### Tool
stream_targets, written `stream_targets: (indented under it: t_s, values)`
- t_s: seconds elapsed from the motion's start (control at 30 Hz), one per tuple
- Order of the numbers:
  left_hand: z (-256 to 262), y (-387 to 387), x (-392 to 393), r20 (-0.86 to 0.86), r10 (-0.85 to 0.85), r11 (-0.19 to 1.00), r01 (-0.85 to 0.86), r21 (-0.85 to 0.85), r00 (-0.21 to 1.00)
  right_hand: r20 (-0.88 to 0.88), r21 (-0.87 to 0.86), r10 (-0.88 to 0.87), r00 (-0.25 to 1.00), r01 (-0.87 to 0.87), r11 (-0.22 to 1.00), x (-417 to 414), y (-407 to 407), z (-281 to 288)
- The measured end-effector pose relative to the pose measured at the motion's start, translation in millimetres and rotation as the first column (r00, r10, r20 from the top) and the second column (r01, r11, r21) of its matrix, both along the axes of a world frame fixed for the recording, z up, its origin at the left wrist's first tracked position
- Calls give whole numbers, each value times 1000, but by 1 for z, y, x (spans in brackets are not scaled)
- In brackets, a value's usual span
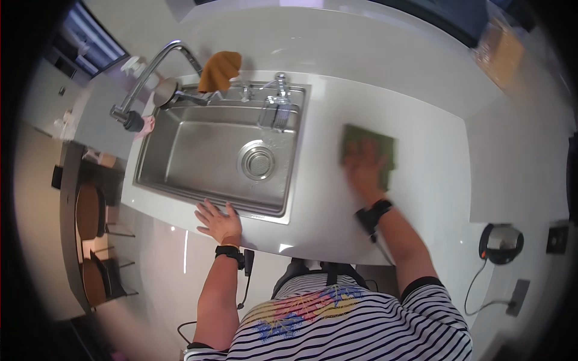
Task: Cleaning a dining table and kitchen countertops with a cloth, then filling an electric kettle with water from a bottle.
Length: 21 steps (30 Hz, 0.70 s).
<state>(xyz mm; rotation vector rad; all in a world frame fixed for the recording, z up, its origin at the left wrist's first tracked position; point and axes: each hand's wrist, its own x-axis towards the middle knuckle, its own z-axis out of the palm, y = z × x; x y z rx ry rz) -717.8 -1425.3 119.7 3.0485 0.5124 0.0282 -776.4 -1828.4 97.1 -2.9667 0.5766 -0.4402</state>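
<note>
My right hand lies palm down on a folded green cloth, pressing it against the white countertop to the right of the sink. Hand and cloth are blurred. With fingers spread, my left hand rests on the counter's front edge, its fingertips beside the rim of the stainless steel sink. Nothing is in that hand. A round drain strainer sits in the basin, and small water drops show around it.
A tall chrome faucet arches over the sink's left side, with an orange-brown cloth draped near its base. A wire caddy hangs inside the back right corner. An electric kettle with a cord stands far right. A spray bottle is behind the faucet.
</note>
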Motion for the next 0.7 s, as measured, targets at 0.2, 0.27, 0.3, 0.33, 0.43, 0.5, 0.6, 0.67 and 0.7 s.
stream_targets:
  t_s: [0.2,0.27,0.3,0.33,0.43,0.5,0.6,0.67,0.7]
  values:
    - [-16,6,0,-5,2,999,-1,47,1000,96,358,687,720,-669,651,-112,172,25]
    - [-15,6,-1,5,-7,998,6,70,1000,114,424,722,683,-691,586,-136,149,32]
    - [-14,1,-1,-5,-17,997,17,77,1000,116,420,694,711,-668,614,-149,128,28]
    - [-13,2,-1,-13,-14,995,15,94,1000,15,245,662,750,-644,725,-166,99,29]
    - [-16,5,0,5,-23,992,22,122,1000,-225,-65,151,963,-169,983,-242,1,16]
    - [-11,1,-1,-1,-36,994,36,100,999,-17,381,-403,915,378,843,-332,-61,-5]
    - [-14,8,-3,21,-24,997,23,76,999,-320,117,-880,351,936,331,-408,-87,12]
    - [-18,8,-4,22,-31,996,30,80,999,-351,159,-937,2,986,-58,-417,-87,16]
    - [-19,8,-2,22,-38,996,36,87,999,-341,138,-933,-118,975,-174,-402,-79,15]
